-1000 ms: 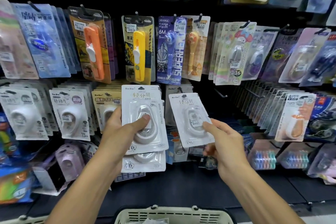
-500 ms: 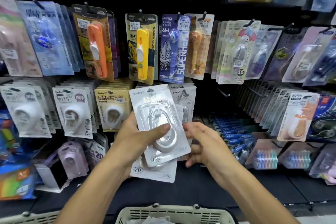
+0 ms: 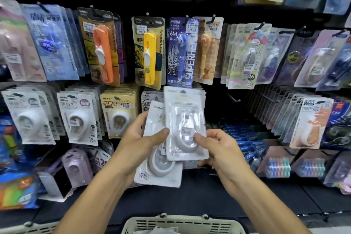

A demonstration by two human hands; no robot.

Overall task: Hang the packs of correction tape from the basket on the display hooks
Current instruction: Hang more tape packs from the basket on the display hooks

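Note:
My left hand (image 3: 140,142) grips a small stack of white correction tape packs (image 3: 158,165), thumb across the front. The top pack (image 3: 185,125), clear blister facing me, stands upright above the stack. My right hand (image 3: 218,148) pinches this top pack at its lower right edge, thumb on the blister. Both hands are in front of the middle row of the display. A bare display hook (image 3: 232,98) sticks out just right of the packs. The beige basket (image 3: 182,223) sits at the bottom edge below my arms, with something white inside.
The black display wall is full of hanging packs: orange (image 3: 103,53) and yellow (image 3: 150,57) correction pens above, white tape packs (image 3: 76,118) to the left, a dense row of packs (image 3: 309,119) to the right. Blue boxes (image 3: 245,138) lie on the shelf behind my right hand.
My right hand hung the single pack it held a second ago, then came back to the stack. It now pinches the top pack, which has turned upright.

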